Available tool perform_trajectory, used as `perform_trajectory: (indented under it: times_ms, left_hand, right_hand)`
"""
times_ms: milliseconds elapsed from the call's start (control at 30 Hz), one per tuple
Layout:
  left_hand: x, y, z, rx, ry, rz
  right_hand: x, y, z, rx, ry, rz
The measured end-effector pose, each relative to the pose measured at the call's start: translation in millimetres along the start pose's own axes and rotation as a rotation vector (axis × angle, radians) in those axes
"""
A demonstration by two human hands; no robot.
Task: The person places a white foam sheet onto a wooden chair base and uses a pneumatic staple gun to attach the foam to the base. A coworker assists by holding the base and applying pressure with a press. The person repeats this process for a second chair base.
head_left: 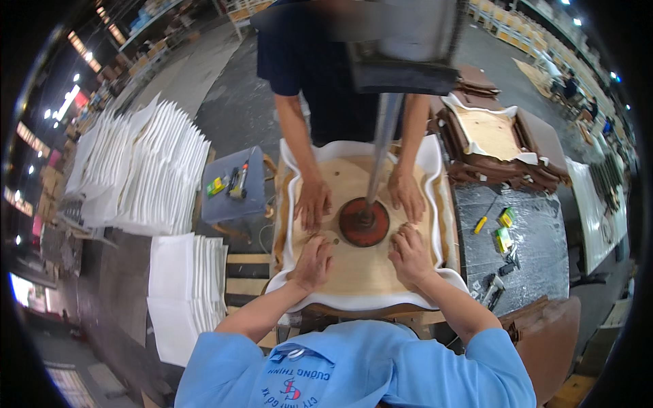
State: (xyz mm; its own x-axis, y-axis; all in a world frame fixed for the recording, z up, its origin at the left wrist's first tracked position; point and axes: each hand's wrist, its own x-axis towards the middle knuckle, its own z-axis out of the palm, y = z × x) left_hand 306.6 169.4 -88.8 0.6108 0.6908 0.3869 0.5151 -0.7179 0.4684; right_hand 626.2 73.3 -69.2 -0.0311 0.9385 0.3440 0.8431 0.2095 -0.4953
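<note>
A pale plywood panel (350,275) lies in front of me, with white foam sheet (326,299) curling up around its edges. My left hand (313,264) rests on the panel's near left part, fingers on the wood and holding nothing. On the near right part lies my right hand (409,257), also with nothing in it. Between the hands, a round red press disc (364,223) on a metal rod (383,149) bears on the panel's middle. A co-worker opposite has a left hand (406,194) and a right hand (313,202) on the panel's far part.
Tall stacks of white sheets (139,170) stand at left. A small stool (235,187) holds tools. Right, a plastic-covered table (537,231) carries a screwdriver (481,224), green-yellow boxes (505,238) and a black tool (491,291). Brown padded seats (544,139) are piled behind it.
</note>
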Motion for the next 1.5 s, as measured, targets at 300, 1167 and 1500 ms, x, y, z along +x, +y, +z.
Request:
perform_trajectory:
  times_ms: [300, 1167, 1500]
  left_hand:
    - [-5.4, -5.0, 4.3, 0.076, -0.086, -0.053]
    - [-29.3, 15.0, -15.8, -0.379, 0.096, -0.274]
    - [-160.7, 112.6, -60.6, -1.373, -0.541, -1.219]
  right_hand:
    - [-5.5, 7.7, 8.5, -0.122, -0.116, -0.001]
    - [-36.9, -24.6, -38.0, 0.46, 0.127, 0.478]
    - [-187.7, -102.8, -60.6, 1.152, -0.09, 1.326]
